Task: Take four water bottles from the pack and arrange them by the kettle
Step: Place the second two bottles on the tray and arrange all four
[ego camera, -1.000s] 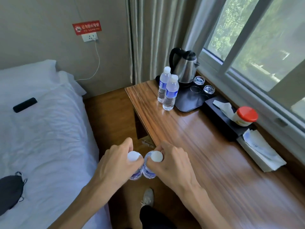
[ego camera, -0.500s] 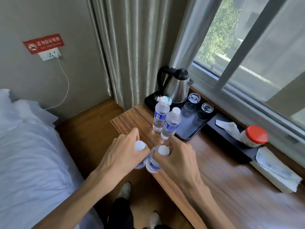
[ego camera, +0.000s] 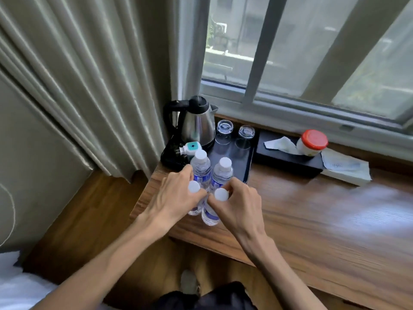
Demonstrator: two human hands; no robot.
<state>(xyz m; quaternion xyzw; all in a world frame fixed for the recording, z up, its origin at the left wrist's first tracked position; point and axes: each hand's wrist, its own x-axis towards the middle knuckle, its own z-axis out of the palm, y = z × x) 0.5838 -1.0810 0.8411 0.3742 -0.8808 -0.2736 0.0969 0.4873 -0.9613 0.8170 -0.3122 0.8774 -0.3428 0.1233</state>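
A: Which step is this?
B: The last pair is going down. Two bottles (ego camera: 221,171) already stand upright by the kettle (ego camera: 196,124), at the tray (ego camera: 247,168) edge.
A: And the hands?
B: The left hand (ego camera: 176,198) pinches one bottle (ego camera: 194,187) near its cap, the right hand (ego camera: 238,205) another (ego camera: 220,195), just before the standing pair. Next: set both on the worktop (ego camera: 312,220) and let go.

Both hands out front, side by side

Left hand (ego camera: 176,198) and right hand (ego camera: 240,206) each pinch a bottle neck, forearms stretched forward, knuckles up.
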